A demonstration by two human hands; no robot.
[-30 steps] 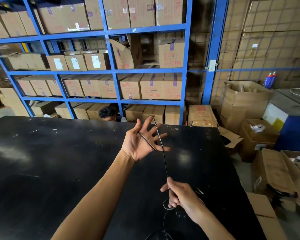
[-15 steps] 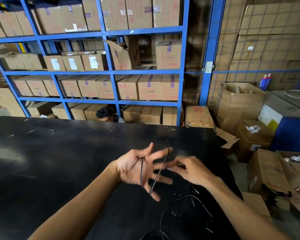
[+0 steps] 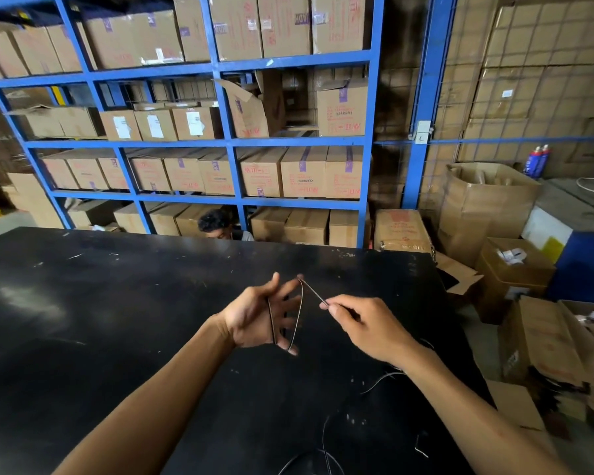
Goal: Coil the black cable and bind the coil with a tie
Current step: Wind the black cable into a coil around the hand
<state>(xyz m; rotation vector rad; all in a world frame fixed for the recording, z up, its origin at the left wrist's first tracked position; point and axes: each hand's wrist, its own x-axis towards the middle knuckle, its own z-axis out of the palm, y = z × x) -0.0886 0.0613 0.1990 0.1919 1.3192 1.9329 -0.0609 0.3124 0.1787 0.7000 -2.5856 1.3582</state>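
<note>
Shelving (image 3: 216, 65) in blue steel fills the far left and middle, stacked with cardboard boxes (image 3: 302, 173), behind a black table (image 3: 83, 320). Over the table's middle, the left hand (image 3: 261, 317) is spread open, palm turned toward the right, fingers splayed. The black cable (image 3: 297, 313) runs as 2 strands around that hand, looped over a raised fingertip at the top and around the little finger below. From the top of the loop the cable slants down to the right hand (image 3: 364, 323), which pinches it between thumb and forefinger, the other fingers curled. More cable trails on the table below the right forearm. Open cartons (image 3: 487, 197) stand on the floor at the far right.
</note>
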